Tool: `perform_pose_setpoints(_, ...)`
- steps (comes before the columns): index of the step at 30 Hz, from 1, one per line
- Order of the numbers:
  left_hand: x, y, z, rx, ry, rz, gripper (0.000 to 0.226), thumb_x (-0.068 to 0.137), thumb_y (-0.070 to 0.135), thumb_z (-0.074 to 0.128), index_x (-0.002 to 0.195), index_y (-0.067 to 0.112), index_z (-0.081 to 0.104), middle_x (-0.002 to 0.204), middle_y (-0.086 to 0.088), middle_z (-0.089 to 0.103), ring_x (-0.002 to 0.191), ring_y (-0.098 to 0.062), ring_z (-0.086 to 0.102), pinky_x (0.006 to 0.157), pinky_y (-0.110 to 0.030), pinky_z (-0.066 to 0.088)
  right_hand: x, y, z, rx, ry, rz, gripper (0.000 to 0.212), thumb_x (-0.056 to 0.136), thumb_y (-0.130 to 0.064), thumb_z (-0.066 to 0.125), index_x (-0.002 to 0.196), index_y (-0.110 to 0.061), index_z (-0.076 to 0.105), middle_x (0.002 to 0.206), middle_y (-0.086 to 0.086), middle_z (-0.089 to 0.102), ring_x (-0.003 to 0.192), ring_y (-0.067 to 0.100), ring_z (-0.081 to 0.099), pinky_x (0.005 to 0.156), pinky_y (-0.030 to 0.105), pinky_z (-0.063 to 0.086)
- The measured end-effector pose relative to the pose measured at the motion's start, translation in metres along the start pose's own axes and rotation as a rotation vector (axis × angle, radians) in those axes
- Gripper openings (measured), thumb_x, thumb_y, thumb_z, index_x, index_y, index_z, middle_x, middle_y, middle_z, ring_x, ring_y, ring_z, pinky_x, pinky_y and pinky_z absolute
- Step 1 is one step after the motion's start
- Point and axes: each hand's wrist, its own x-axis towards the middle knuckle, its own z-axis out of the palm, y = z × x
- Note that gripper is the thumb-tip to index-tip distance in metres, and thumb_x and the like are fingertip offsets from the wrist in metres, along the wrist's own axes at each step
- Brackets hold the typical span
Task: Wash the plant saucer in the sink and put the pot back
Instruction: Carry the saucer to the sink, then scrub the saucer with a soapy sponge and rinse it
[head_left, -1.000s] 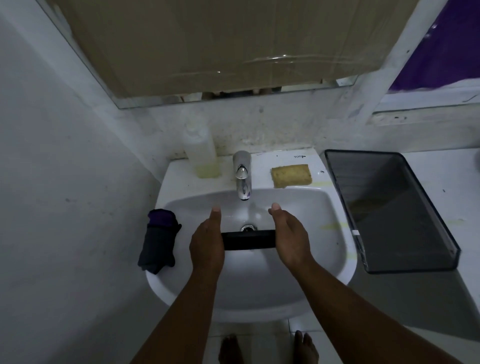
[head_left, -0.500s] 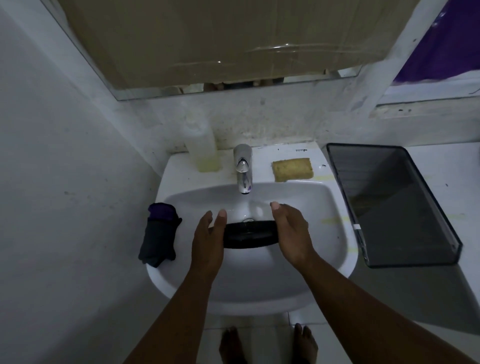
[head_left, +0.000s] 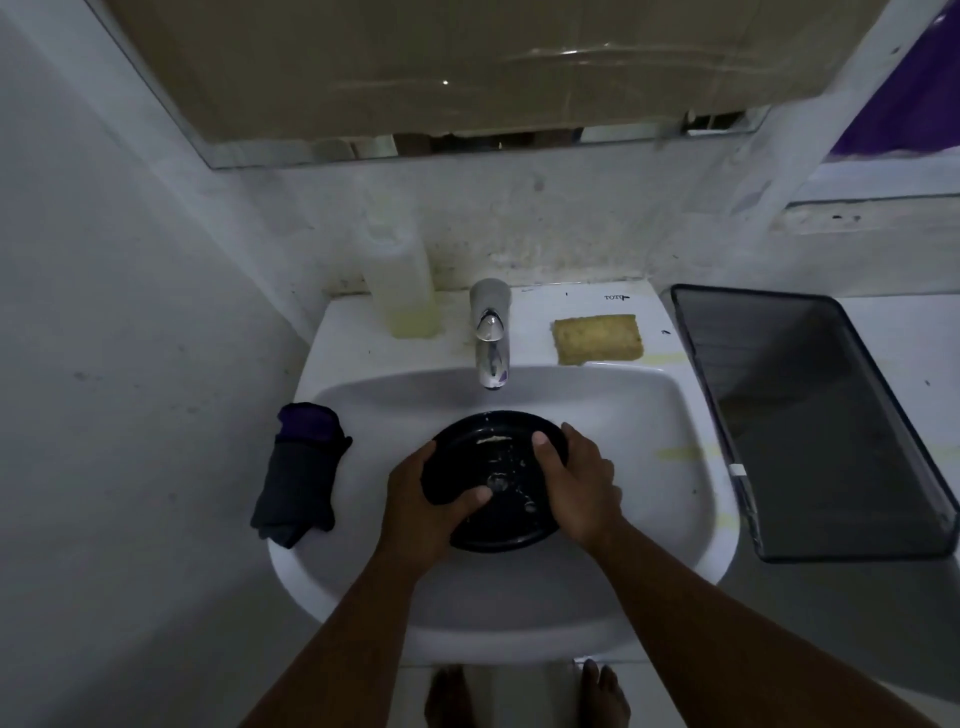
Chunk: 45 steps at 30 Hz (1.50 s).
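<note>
The saucer (head_left: 493, 480) has tipped from edge-on to face-up in the sink (head_left: 649, 467). Left hand (head_left: 421, 499) and right hand (head_left: 576, 483) grip its rims. No water runs from the tap (head_left: 491, 338) beyond them; washing looks barely begun, the pot unseen.

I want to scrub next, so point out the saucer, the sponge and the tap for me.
saucer (head_left: 498, 452): head view, on its dark inner face between the thumbs.
sponge (head_left: 597, 340): head view, middle of its yellow top.
tap (head_left: 490, 332): head view, on the chrome body above the spout.
</note>
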Motion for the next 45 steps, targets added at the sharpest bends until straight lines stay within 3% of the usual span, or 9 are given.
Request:
perform_pose_setpoints(7, 0.034, -0.044, 0.012, 0.046, 0.148, -0.147, 0.078, 0.078, 0.082, 0.061, 0.136, 0.030, 0.061, 0.139, 0.002, 0.058, 0.125, -0.012, 0.058, 0.110, -0.043, 0.049, 0.007, 0.008, 0.014, -0.016, -0.075, 0.050, 0.082, 0.091, -0.081, 0.032, 0.152, -0.027, 0.038, 0.154, 0.009, 0.039, 0.142, 0.038, 0.031, 0.116, 0.053, 0.026)
perform_pose_setpoints(9, 0.029, -0.030, 0.012, 0.055, 0.148, -0.171, 0.087, 0.078, 0.081, 0.057, 0.144, 0.026, 0.053, 0.147, 0.004, 0.046, 0.133, -0.013, 0.049, 0.116, -0.040, 0.040, 0.008, 0.010, 0.018, -0.001, -0.084, 0.049, 0.077, 0.098, -0.070, 0.039, 0.158, -0.023, 0.028, 0.159, 0.010, 0.029, 0.146, 0.036, 0.022, 0.118, 0.052, 0.023)
perform_pose_setpoints(13, 0.030, -0.039, 0.016, 0.132, 0.120, -0.190, 0.051, 0.096, 0.059, 0.057, 0.138, 0.030, 0.056, 0.152, 0.005, 0.036, 0.137, -0.014, 0.044, 0.111, -0.026, 0.031, 0.010, 0.014, 0.024, -0.006, -0.077, 0.028, 0.078, 0.096, -0.069, 0.044, 0.158, -0.025, 0.026, 0.159, 0.009, 0.024, 0.146, 0.036, 0.021, 0.119, 0.052, 0.024)
perform_pose_setpoints(21, 0.028, -0.041, 0.017, 0.226, 0.117, -0.164, 0.058, 0.097, 0.059, 0.052, 0.144, 0.024, 0.055, 0.157, -0.001, 0.040, 0.147, -0.021, 0.034, 0.123, -0.042, 0.028, 0.005, 0.012, 0.023, -0.172, -0.080, 0.028, 0.081, 0.097, -0.074, 0.034, 0.161, -0.027, 0.016, 0.164, 0.007, 0.020, 0.148, 0.034, 0.020, 0.119, 0.052, 0.020)
perform_pose_setpoints(25, 0.013, -0.022, 0.011, 0.155, 0.145, -0.113, 0.052, 0.096, 0.061, 0.050, 0.134, 0.027, 0.061, 0.139, 0.005, 0.057, 0.129, -0.012, 0.050, 0.111, -0.033, 0.037, -0.006, 0.000, 0.010, -0.211, -0.052, -0.009, 0.078, 0.096, -0.073, 0.034, 0.159, -0.030, 0.021, 0.166, 0.005, 0.020, 0.151, 0.030, 0.017, 0.120, 0.052, 0.017)
perform_pose_setpoints(29, -0.007, 0.025, 0.005, -0.046, 0.260, 0.001, 0.015, 0.099, 0.049, 0.054, 0.100, 0.045, 0.068, 0.107, 0.022, 0.068, 0.105, 0.004, 0.062, 0.095, -0.026, 0.047, -0.019, -0.024, -0.019, -0.164, 0.155, -0.295, 0.074, 0.091, -0.074, 0.032, 0.149, -0.029, 0.042, 0.153, 0.000, 0.041, 0.141, 0.025, 0.033, 0.112, 0.046, 0.028)
perform_pose_setpoints(34, -0.007, 0.093, 0.007, -0.167, 0.372, 0.205, 0.032, 0.094, 0.049, 0.050, 0.110, 0.029, 0.071, 0.111, 0.016, 0.069, 0.102, 0.014, 0.060, 0.084, -0.002, 0.041, -0.003, -0.067, -0.055, -0.143, 0.413, -0.579, 0.061, 0.095, -0.063, 0.042, 0.145, -0.028, 0.043, 0.151, 0.002, 0.038, 0.141, 0.025, 0.031, 0.109, 0.051, 0.030)
perform_pose_setpoints(40, 0.026, 0.136, 0.020, -0.192, 0.425, 0.325, 0.041, 0.097, 0.060, 0.048, 0.115, 0.030, 0.070, 0.115, 0.015, 0.068, 0.109, 0.004, 0.061, 0.089, -0.010, 0.045, 0.056, -0.084, -0.074, -0.495, 0.273, -0.442, 0.070, 0.096, -0.075, 0.024, 0.154, -0.038, 0.028, 0.169, 0.013, 0.010, 0.155, 0.040, 0.002, 0.119, 0.062, 0.008)
perform_pose_setpoints(45, 0.038, 0.136, 0.025, -0.240, 0.448, 0.326, 0.043, 0.092, 0.062, 0.048, 0.114, 0.031, 0.070, 0.116, 0.015, 0.068, 0.109, 0.002, 0.062, 0.084, -0.004, 0.043, 0.075, -0.071, -0.071, -0.568, 0.284, -0.420, 0.056, 0.095, -0.055, 0.035, 0.140, -0.024, 0.045, 0.149, 0.014, 0.036, 0.139, 0.039, 0.030, 0.106, 0.055, 0.030)
